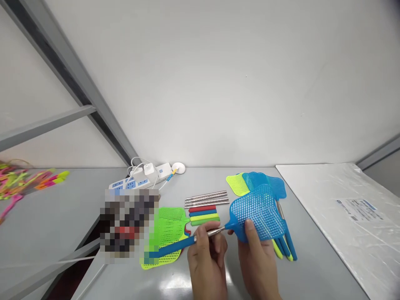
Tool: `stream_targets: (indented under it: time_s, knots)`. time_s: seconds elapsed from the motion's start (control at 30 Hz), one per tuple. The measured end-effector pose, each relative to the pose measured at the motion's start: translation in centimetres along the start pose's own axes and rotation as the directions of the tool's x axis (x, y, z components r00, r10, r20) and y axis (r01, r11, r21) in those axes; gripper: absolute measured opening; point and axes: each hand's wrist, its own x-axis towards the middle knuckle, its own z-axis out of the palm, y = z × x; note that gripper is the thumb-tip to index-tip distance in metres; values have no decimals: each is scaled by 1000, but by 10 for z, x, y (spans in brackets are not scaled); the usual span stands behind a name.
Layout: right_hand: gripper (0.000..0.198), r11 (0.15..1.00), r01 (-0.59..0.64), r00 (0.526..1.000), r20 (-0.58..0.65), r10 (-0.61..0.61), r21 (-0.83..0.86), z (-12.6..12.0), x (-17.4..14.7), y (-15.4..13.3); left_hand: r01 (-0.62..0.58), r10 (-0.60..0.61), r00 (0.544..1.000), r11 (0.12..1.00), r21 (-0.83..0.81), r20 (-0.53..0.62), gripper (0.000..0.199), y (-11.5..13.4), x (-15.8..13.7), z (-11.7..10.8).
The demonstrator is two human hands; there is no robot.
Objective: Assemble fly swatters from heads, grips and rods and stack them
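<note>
Between my two hands is a fly swatter (256,211) with a blue mesh head, a thin metal rod and a blue handle pointing left. My left hand (206,258) is closed on the rod near the handle. The lower edge of the mesh head is pinched by my right hand (258,258), thumb on top. Green and yellow swatter heads (171,225) lie to the left, partly under the blue handle. Beyond my left hand are several coloured handles (204,214) and several metal rods (206,199). Behind the held head lie more swatters (259,180), blue and yellow.
A power strip (131,183) with white plugs and cables stands at the back left, near a round white object (178,168). A blurred-out patch (128,225) covers the left table edge. A wrapped white panel (331,208) lies right. Colourful items (28,183) lie far left.
</note>
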Motion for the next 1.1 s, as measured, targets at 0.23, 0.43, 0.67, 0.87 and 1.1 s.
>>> stream_targets:
  time_s: [0.23, 0.43, 0.67, 0.87, 1.1]
  knots:
    - [47, 988, -6, 1000, 3, 6, 154, -26, 33, -25, 144, -153, 969, 988, 59, 195, 48, 23, 18, -21]
    - [29, 984, 115, 991, -81, -104, 137, -59, 45, -46, 369, -381, 921, 920, 129, 80, 34, 35, 17, -39]
    - [44, 921, 39, 955, 285, 80, -388, -43, 18, -29, 282, -406, 869, 877, 390, 284, 45, -35, -5, -24]
    - [49, 642, 157, 986, 160, -54, -750, -70, 37, -45, -185, -284, 801, 720, 669, 527, 49, -60, -7, -40]
    - [57, 106, 112, 991, 103, -88, -988, -112, 83, -65, -531, 124, 830, 470, 705, 543, 20, -15, 12, -49]
